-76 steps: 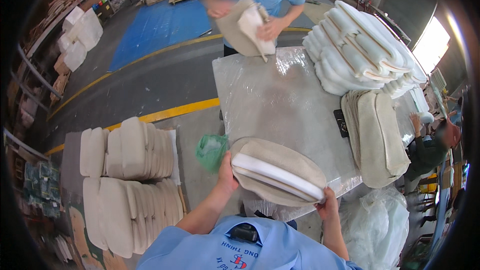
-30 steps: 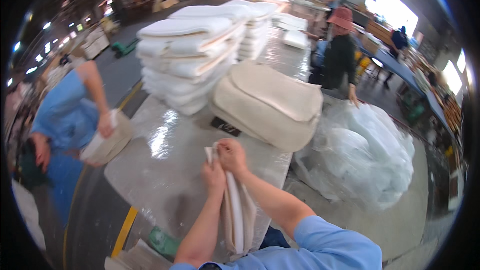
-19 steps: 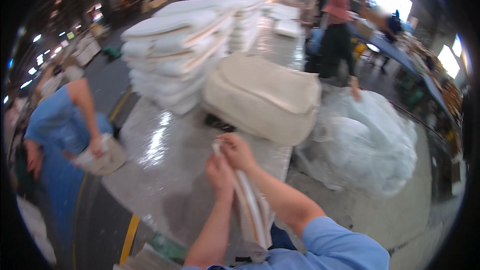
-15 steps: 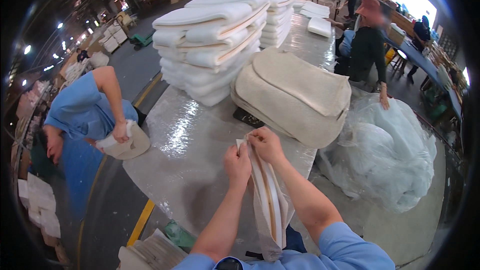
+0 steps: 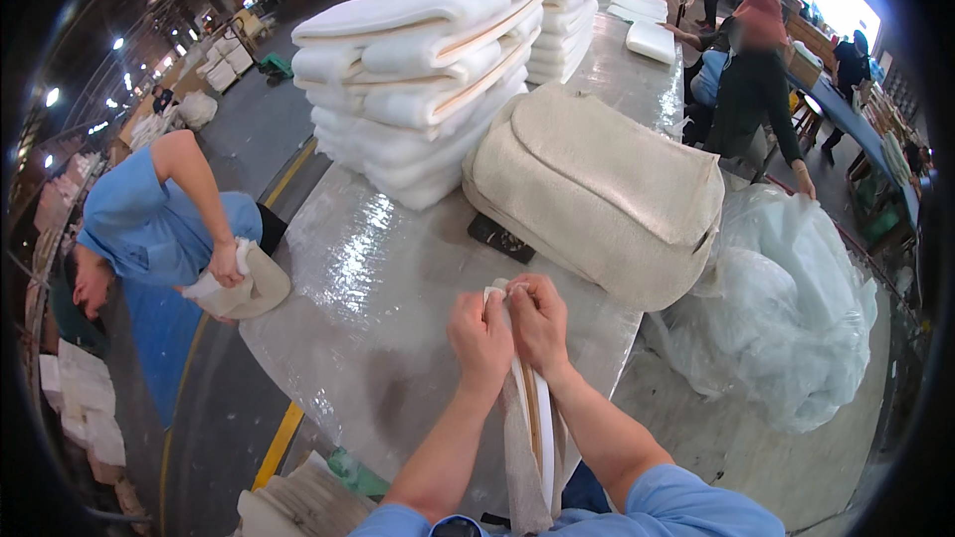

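A beige fabric cushion cover (image 5: 522,482) hangs lengthwise from my hands toward my body, its long side gaping. White foam padding (image 5: 546,428) with a tan strip along it shows in the gap. My left hand (image 5: 481,338) is closed on one side of the cover's far end. Close beside it, my right hand (image 5: 538,323) pinches the other side of that end. Just past my hands, a pile of beige fabric covers (image 5: 597,189) lies on the plastic-wrapped table (image 5: 383,348), with a dark flat object (image 5: 499,239) at its near edge.
Tall stacks of folded white foam pads (image 5: 418,70) stand at the table's back. A large clear plastic bag (image 5: 786,308) bulges at the right, touched by a person in a red hat (image 5: 761,70). On the left, a person in blue (image 5: 164,209) handles another beige cover (image 5: 254,283).
My right hand has come down and in beside my left, and the cover's far end is drawn together between them. The person at the left has shifted their cover slightly.
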The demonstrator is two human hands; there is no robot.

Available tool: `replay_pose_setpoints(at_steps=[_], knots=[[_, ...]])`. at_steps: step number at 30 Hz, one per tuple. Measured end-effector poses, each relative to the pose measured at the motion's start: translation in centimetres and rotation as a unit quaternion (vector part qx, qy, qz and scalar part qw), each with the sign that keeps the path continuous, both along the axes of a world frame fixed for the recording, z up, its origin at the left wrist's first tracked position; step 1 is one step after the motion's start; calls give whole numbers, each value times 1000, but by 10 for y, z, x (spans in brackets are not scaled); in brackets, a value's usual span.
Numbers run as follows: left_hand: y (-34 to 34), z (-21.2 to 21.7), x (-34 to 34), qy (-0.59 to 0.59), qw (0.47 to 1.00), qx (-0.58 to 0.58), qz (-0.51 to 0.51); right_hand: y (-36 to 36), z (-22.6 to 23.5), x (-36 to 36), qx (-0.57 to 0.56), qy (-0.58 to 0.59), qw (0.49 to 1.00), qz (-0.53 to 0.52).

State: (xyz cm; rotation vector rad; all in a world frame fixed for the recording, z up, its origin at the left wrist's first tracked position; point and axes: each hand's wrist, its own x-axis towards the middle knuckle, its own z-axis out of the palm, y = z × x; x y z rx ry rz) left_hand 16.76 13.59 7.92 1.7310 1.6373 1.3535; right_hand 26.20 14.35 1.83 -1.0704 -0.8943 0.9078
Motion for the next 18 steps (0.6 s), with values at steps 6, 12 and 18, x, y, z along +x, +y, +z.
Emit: replay_pose_setpoints(at_steps=[6, 12, 18], knots=[[-2, 5, 1, -9, 999, 22, -24, -2, -2, 2, -5, 90, 995, 45], [-2, 12, -11, 24, 998, 49, -15, -1, 9, 1, 43, -92, 990, 100], [-4, 38, 9, -79, 981, 54, -170, -3, -18, -27, 8, 163, 947, 278]])
